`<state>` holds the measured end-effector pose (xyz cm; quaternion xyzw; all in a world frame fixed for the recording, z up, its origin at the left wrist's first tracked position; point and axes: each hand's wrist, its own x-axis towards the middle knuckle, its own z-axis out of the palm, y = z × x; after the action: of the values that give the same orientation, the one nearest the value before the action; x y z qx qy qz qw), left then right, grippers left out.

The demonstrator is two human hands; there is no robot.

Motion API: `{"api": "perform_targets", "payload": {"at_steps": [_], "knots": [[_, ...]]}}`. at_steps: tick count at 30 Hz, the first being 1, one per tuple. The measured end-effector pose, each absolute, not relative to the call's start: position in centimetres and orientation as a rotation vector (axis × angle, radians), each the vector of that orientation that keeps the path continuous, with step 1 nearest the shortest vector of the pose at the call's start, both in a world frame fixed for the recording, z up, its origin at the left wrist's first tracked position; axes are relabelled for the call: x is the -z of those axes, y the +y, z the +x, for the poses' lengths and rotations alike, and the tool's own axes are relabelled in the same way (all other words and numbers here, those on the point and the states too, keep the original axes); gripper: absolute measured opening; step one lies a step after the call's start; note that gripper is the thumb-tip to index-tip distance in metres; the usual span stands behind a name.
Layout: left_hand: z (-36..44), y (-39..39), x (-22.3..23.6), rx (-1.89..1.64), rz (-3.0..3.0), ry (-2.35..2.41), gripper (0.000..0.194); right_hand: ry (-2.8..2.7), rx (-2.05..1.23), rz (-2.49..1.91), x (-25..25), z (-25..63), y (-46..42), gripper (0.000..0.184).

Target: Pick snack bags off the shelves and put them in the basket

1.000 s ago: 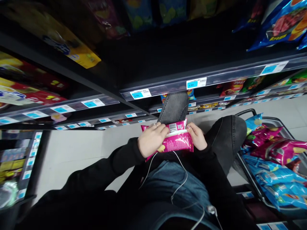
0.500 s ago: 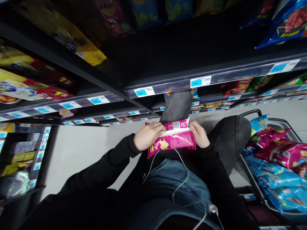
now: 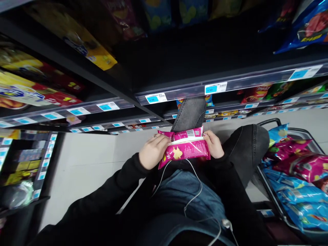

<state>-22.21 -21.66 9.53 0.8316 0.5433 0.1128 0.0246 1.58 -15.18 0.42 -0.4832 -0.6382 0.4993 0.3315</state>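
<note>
A pink snack bag (image 3: 191,150) lies back side up over my lap, with its pale seam running lengthwise and a barcode beyond it. On its left end rests my left hand (image 3: 154,150), fingers bent over the seam and a ring on one finger. My right hand (image 3: 214,145) pinches the right end of that seam between thumb and fingers. White earphone cords (image 3: 196,176) hang below the bag, across my blue top.
At right stands a basket (image 3: 275,196) with pink and blue snack bags (image 3: 304,191). Dark shelves with price tags (image 3: 215,88) run ahead, holding yellow bags (image 3: 102,59) and a blue bag (image 3: 304,32). My knee (image 3: 191,111) reaches under the shelf edge.
My left hand has slid slightly left and toward me along the bag, uncovering more of its far left corner. My right hand keeps its pinch. The view has shifted a little.
</note>
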Motion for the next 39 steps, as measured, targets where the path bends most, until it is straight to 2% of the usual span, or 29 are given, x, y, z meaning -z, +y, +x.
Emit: {"api": "perform_targets", "payload": {"at_steps": [8,11,14,18,25,29,32,37,39], "knots": [[-23.4,-20.0,-10.1,-0.285,2.416,1.351,0.022,-1.688,-1.317,-1.175,-0.5,1.8,-14.9,0.024],[-23.3,-20.4,-9.6,-0.280,2.418,1.447,0.021,-1.675,-1.337,-1.171,-0.1,1.9,-14.7,0.024],[-23.5,-21.7,-8.7,-0.443,2.508,1.595,0.013,-1.671,-1.355,-1.211,0.2,1.9,-14.7,0.025],[-24.0,-23.4,-7.4,-0.619,2.619,1.579,0.012,-1.657,-1.378,-1.230,0.4,1.8,-14.7,0.026],[-23.4,-21.9,-8.1,-0.675,2.464,1.627,0.013,-1.637,-1.358,-1.251,0.5,1.7,-14.4,0.022],[-23.6,-20.9,-8.6,-0.575,2.315,1.510,0.017,-1.598,-1.365,-1.236,0.7,1.6,-14.2,0.018],[-24.3,-20.9,-7.6,-0.693,2.410,1.632,0.009,-1.609,-1.394,-1.237,1.3,1.6,-13.5,0.015],[-25.2,-21.9,-6.0,-0.761,2.366,1.657,0.046,-1.619,-1.457,-1.266,1.8,1.7,-12.8,0.014],[-25.4,-22.0,-5.9,-0.746,2.384,1.646,0.047,-1.609,-1.468,-1.261,1.8,1.6,-12.8,0.014]]}}
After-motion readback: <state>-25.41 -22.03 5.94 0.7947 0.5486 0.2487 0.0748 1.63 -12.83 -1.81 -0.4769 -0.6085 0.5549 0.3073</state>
